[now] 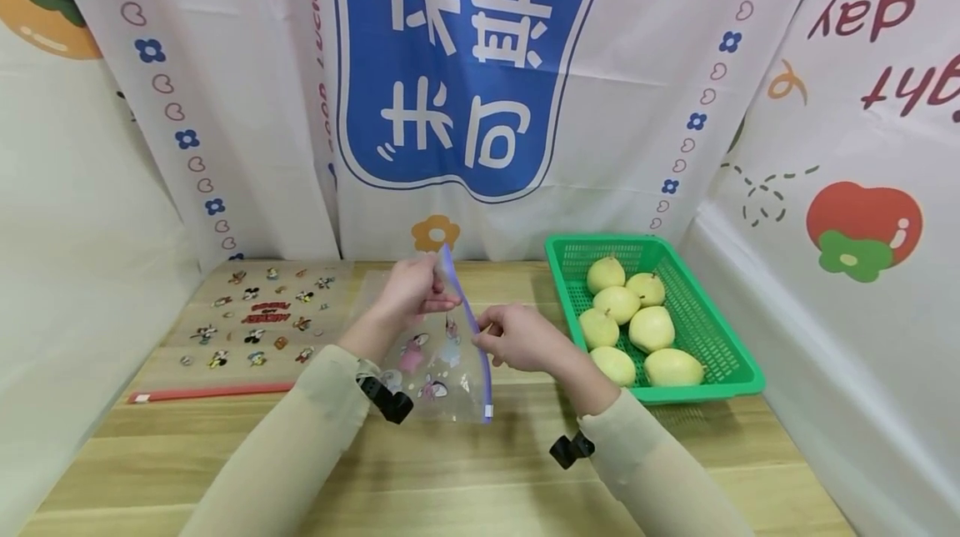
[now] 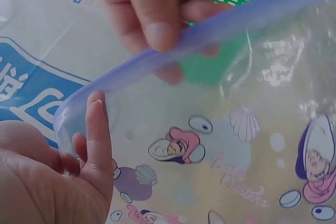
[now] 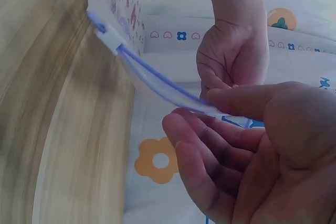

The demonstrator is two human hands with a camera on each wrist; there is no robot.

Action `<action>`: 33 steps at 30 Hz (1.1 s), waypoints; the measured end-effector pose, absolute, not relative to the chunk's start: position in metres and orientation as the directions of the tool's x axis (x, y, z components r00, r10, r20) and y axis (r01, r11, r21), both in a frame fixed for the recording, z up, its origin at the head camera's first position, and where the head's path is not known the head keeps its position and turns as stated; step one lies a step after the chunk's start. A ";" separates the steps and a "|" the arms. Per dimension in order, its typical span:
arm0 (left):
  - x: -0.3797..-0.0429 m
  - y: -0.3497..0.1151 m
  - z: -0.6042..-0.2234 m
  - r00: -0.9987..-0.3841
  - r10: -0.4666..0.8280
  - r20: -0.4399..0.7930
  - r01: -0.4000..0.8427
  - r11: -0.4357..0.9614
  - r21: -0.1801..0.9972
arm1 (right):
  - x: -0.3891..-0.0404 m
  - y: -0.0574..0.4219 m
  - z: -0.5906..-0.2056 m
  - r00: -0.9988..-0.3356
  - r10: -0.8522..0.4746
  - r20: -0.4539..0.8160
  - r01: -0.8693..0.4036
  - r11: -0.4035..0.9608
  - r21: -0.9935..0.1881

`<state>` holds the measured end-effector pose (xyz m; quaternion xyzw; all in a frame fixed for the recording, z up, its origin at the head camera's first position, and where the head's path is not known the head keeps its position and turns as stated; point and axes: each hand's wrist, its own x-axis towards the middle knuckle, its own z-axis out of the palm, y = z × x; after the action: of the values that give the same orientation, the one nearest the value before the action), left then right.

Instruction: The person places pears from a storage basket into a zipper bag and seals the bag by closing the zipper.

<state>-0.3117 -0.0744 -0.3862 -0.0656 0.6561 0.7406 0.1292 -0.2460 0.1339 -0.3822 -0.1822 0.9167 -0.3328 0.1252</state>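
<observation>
A clear zip bag (image 1: 438, 374) with pink cartoon prints is held slightly raised over the wooden table, its purple zip strip (image 2: 220, 30) along the right side. At the strip's far end my left hand (image 1: 408, 293) pinches the bag's corner. My right hand (image 1: 521, 338) pinches the strip partway along, thumb on one side and fingers on the other. The white slider (image 3: 109, 40) sits at the strip's near end. Between slider and right hand, the strip's two blue edges show slightly apart in the right wrist view.
To the right stands a green basket (image 1: 731, 345) holding several pale yellow-green pears (image 1: 651, 328). A second clear bag (image 1: 255, 320), with cartoon prints and a red zip strip (image 1: 217, 392), lies flat at the left. Printed white cloth (image 1: 262, 103) hangs behind the table (image 1: 420, 487).
</observation>
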 end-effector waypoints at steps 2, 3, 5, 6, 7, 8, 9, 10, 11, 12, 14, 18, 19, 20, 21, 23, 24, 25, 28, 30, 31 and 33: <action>-0.311 -0.073 -0.386 -0.961 0.111 -0.253 -0.266 -0.116 0.957 | -0.246 0.133 -0.382 -0.909 -0.404 -0.103 -0.252 0.729 -0.636; -0.311 -0.072 -0.385 -0.963 0.112 -0.244 -0.256 -0.114 0.960 | -0.246 0.133 -0.381 -0.913 -0.394 -0.101 -0.248 0.736 -0.630; -0.310 -0.072 -0.386 -0.969 0.116 -0.219 -0.230 -0.100 0.968 | -0.247 0.132 -0.381 -0.923 -0.372 -0.100 -0.234 0.746 -0.623; -0.308 -0.072 -0.386 -0.972 0.120 -0.203 -0.214 -0.082 0.973 | -0.247 0.131 -0.380 -0.927 -0.363 -0.097 -0.227 0.747 -0.625; -0.307 -0.072 -0.385 -0.975 0.123 -0.186 -0.193 -0.054 0.980 | -0.247 0.131 -0.380 -0.931 -0.354 -0.094 -0.221 0.748 -0.626; -0.304 -0.072 -0.385 -0.977 0.131 -0.170 -0.175 -0.024 0.984 | -0.248 0.131 -0.380 -0.934 -0.346 -0.091 -0.215 0.747 -0.629; -0.302 -0.072 -0.385 -0.977 0.143 -0.155 -0.156 0.006 0.988 | -0.248 0.130 -0.380 -0.937 -0.337 -0.087 -0.210 0.745 -0.633; -0.299 -0.072 -0.385 -0.978 0.160 -0.137 -0.132 0.042 0.990 | -0.248 0.130 -0.379 -0.940 -0.330 -0.081 -0.206 0.742 -0.638; -0.296 -0.072 -0.384 -0.976 0.180 -0.119 -0.106 0.082 0.991 | -0.249 0.129 -0.379 -0.943 -0.325 -0.073 -0.205 0.740 -0.641; -0.293 -0.072 -0.384 -0.974 0.201 -0.105 -0.081 0.123 0.989 | -0.249 0.128 -0.379 -0.945 -0.320 -0.065 -0.205 0.738 -0.643; -0.287 -0.071 -0.384 -0.967 0.242 -0.083 -0.037 0.188 0.981 | -0.250 0.127 -0.377 -0.949 -0.310 -0.057 -0.202 0.736 -0.646; -0.279 -0.071 -0.383 -0.957 0.284 -0.059 0.017 0.259 0.966 | -0.250 0.124 -0.374 -0.950 -0.309 -0.043 -0.211 0.736 -0.644; -0.278 -0.071 -0.383 -0.956 0.289 -0.055 0.024 0.262 0.965 | -0.250 0.123 -0.373 -0.950 -0.309 -0.042 -0.212 0.736 -0.643; -0.277 -0.071 -0.383 -0.956 0.290 -0.052 0.028 0.266 0.963 | -0.250 0.122 -0.373 -0.950 -0.309 -0.041 -0.212 0.736 -0.643; -0.276 -0.071 -0.383 -0.955 0.291 -0.048 0.032 0.264 0.964 | -0.250 0.122 -0.372 -0.950 -0.309 -0.042 -0.211 0.736 -0.643; -0.276 -0.071 -0.384 -0.956 0.290 -0.047 0.032 0.264 0.964 | -0.250 0.120 -0.372 -0.951 -0.306 -0.046 -0.205 0.732 -0.650; -0.275 -0.072 -0.384 -0.957 0.287 -0.048 0.032 0.266 0.963 | -0.250 0.120 -0.372 -0.951 -0.304 -0.048 -0.200 0.730 -0.653; -0.275 -0.072 -0.384 -0.957 0.285 -0.051 0.028 0.269 0.963 | -0.249 0.119 -0.372 -0.952 -0.303 -0.049 -0.197 0.727 -0.658; -0.274 -0.072 -0.386 -0.958 0.280 -0.063 0.018 0.277 0.961 | -0.248 0.117 -0.371 -0.952 -0.303 -0.039 -0.200 0.715 -0.670; -0.273 -0.072 -0.387 -0.957 0.283 -0.065 0.016 0.277 0.961 | -0.248 0.116 -0.370 -0.952 -0.304 -0.027 -0.207 0.707 -0.677; -0.274 -0.071 -0.388 -0.957 0.284 -0.066 0.015 0.275 0.961 | -0.248 0.115 -0.369 -0.952 -0.304 -0.021 -0.209 0.703 -0.680; -0.274 -0.071 -0.389 -0.956 0.287 -0.065 0.016 0.271 0.962 | -0.248 0.115 -0.369 -0.953 -0.304 -0.012 -0.214 0.698 -0.683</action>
<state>-0.2741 -0.0710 -0.3892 0.0960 0.7891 0.5959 0.1135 -0.2475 0.1147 -0.3685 -0.1408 0.9193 -0.3622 0.0621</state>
